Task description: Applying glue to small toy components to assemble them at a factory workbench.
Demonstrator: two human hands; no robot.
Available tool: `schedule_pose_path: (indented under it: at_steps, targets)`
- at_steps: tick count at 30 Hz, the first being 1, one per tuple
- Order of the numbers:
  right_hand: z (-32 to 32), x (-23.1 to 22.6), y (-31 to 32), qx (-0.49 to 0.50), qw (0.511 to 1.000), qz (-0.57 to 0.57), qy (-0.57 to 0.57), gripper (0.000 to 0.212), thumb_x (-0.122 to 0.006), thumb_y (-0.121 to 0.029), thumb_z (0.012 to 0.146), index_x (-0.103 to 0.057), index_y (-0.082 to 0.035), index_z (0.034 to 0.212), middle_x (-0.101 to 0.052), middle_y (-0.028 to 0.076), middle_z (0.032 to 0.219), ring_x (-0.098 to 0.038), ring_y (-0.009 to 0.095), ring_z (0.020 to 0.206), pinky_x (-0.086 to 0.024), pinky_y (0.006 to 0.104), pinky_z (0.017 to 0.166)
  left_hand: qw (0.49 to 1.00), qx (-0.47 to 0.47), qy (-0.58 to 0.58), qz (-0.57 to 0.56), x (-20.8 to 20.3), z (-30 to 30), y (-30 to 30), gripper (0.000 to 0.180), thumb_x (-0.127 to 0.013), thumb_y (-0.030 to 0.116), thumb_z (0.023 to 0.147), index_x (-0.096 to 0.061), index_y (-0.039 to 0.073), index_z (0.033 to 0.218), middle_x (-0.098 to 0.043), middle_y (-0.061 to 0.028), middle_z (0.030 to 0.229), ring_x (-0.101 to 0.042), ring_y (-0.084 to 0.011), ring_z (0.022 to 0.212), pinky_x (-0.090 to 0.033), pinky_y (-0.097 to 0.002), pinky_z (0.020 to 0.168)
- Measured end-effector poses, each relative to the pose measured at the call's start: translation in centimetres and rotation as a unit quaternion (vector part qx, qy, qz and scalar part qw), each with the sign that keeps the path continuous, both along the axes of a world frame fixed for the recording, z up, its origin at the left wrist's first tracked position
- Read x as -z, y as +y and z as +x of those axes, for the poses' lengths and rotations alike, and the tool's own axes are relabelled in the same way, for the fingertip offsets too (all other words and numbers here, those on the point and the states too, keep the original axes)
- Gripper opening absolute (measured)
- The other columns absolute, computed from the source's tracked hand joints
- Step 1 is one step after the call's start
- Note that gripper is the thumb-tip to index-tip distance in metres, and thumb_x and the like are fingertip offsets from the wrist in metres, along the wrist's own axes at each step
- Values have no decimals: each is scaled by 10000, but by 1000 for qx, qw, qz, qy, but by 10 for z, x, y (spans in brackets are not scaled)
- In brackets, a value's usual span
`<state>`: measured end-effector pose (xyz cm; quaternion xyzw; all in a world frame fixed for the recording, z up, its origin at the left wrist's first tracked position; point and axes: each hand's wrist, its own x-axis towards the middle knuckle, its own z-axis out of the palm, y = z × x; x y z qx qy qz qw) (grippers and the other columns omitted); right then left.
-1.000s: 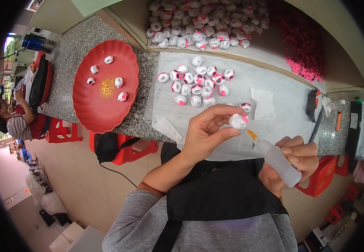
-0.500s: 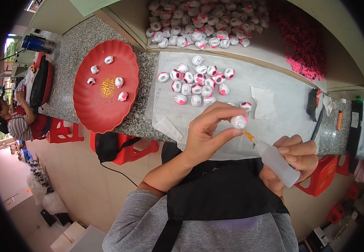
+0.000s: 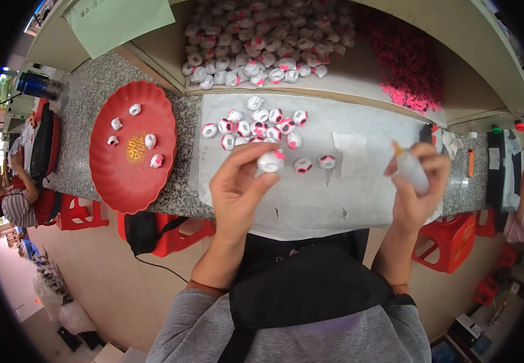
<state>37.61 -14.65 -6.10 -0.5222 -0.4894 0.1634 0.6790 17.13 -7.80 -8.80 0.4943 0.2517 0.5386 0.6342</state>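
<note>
Between the thumb and fingers of my left hand [image 3: 234,190] is a small round white piece with a pink patch [image 3: 270,161], held above the paper. My right hand [image 3: 422,187] grips a translucent white squeeze bottle [image 3: 412,171], its orange tip [image 3: 397,147] pointing up and away from the piece. A wide gap separates the two hands. Similar white pieces with pink and black patches [image 3: 257,129] lie in a cluster beyond my left hand, some partly hidden by it. Two more, one pink and black piece [image 3: 303,165] and one with a dark opening [image 3: 326,161], lie apart between my hands.
A red scalloped plate [image 3: 106,175] at left holds several white pieces. White paper [image 3: 358,193] covers the worktop, with a folded tissue [image 3: 350,149] on it. The shelf behind has heaps of white pieces [image 3: 262,36] and pink bits [image 3: 407,72]. Red stools [image 3: 449,242] stand below; people sit at both sides.
My hands have moved apart: the bottle's tip has left the white piece and swung upright to the right, while the piece has moved left. The whole view has shifted too.
</note>
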Motion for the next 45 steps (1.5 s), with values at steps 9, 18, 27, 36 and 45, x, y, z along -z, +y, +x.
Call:
schedule_pose_path:
  at_steps: [9,18,27,36,45]
  targets:
    - [121,34,111,118,930,-182,-297,290,-520,-116,718,-436,-34,984,-512,120,847,-517,232,753,-416,293,672,1000,-26,-14,-6,-4,-7,-1,354,-568,-68,646,-467,-38,984,-479,-129,984,-456,-207,951,-328,-297,845]
    - [149,57,173,183,774,-171,-582,231,-479,-219,737,-517,-155,956,-525,111,888,-513,288,790,-426,364,663,999,-32,9,-33,-1,-10,0,357,-570,-67,644,-469,-37,985,-476,-121,978,-455,-201,952,-331,-287,837]
    - [143,46,159,152,782,-197,-572,315,-480,-211,733,-484,-189,1048,-539,112,828,-518,269,735,-410,358,653,999,-17,0,-42,-1,-3,-2,358,-568,-67,647,-466,-40,990,-475,-117,982,-461,-194,948,-333,-281,834]
    - [8,1,51,-141,945,-255,146,204,-528,-27,660,-508,-8,862,-503,29,669,-400,50,508,-320,174,459,990,114,-45,-76,3,34,-12,352,-535,-75,678,-449,-32,1016,-457,-136,1050,-418,-211,1029,-300,-313,895]
    - [-55,12,20,-85,971,-221,31,194,-518,41,659,-525,21,852,-504,42,736,-460,94,695,-378,211,633,987,149,-41,-40,3,23,-21,322,-540,-12,709,-464,-12,1022,-471,-94,1030,-407,-173,1032,-287,-310,901]
